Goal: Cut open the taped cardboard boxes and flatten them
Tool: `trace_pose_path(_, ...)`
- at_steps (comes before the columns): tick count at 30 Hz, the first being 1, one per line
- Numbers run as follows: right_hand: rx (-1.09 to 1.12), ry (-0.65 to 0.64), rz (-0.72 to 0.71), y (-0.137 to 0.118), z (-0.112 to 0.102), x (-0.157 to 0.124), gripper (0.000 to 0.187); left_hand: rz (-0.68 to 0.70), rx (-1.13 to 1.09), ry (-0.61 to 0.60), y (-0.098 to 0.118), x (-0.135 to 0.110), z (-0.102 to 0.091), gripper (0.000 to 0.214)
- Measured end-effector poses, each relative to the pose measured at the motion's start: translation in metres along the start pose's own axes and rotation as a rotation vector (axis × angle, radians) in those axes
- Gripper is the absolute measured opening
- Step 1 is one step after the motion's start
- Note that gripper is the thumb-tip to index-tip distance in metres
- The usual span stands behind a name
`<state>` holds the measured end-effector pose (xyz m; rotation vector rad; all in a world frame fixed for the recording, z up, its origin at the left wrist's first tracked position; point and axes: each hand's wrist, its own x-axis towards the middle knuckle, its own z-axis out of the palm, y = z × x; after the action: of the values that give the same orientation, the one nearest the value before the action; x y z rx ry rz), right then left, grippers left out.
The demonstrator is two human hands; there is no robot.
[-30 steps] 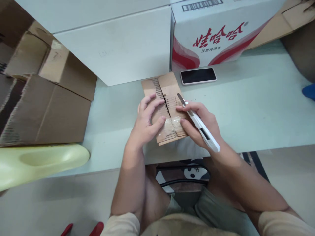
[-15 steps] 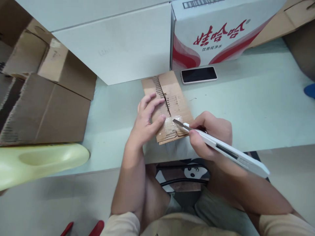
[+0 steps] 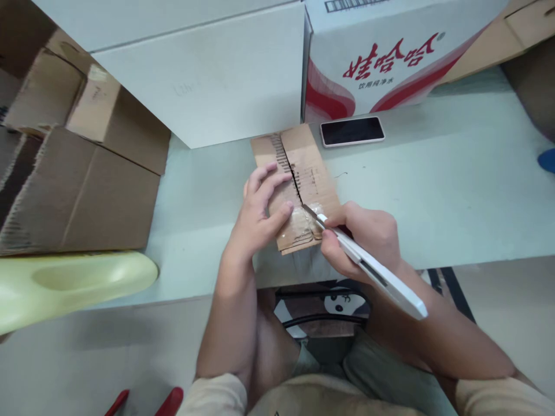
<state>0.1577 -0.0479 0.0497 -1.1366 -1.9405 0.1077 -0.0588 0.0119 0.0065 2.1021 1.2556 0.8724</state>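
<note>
The left hand [image 3: 260, 215] lay flat at frame centre, fingers spread to pin the cardboard piece [image 3: 310, 151] to the tabletop [image 3: 433, 190], while the right hand [image 3: 366, 240], closed round a utility knife [image 3: 377, 275], angled its blade onto the tape [image 3: 299, 225].

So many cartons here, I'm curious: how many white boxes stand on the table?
2. A plain box stands behind the cardboard piece; a red-printed box stands to its right, behind the phone. Others may lie outside the frame.
</note>
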Motion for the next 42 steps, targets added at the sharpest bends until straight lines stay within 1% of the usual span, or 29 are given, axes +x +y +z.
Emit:
trace_pose_path(8, -0.019, -0.005, 0.02, -0.001, 0.005, -0.002, 0.009, 0.002, -0.023, -0.001, 0.0, 0.0, -0.002, 0.066)
trace_pose_path(12, -0.039, 0.004, 0.058, -0.003, 0.009, -0.004, 0.01, 0.011, -0.022, 0.012, 0.0, 0.0, -0.001, 0.064)
trace_pose_path(19, -0.122, 0.064, 0.003, -0.002, 0.019, -0.008, 0.015, 0.019, 0.006, 0.052, -0.002, 0.001, 0.003, 0.062)
trace_pose_path(24, -0.149, 0.083, -0.022, 0.003, 0.024, -0.008, 0.014, 0.027, 0.011, 0.041, -0.002, 0.001, 0.001, 0.061)
trace_pose_path(30, -0.063, 0.111, -0.018, 0.003, 0.022, -0.008, 0.012, 0.039, -0.009, 0.047, -0.002, 0.001, 0.001, 0.059)
trace_pose_path(35, -0.012, 0.122, -0.008, 0.003, 0.02, -0.008, 0.009, 0.022, -0.024, 0.034, -0.002, 0.001, 0.001, 0.059)
trace_pose_path(42, 0.043, 0.106, -0.021, 0.002, 0.012, -0.004, 0.015, 0.015, 0.011, 0.001, -0.002, 0.002, -0.001, 0.062)
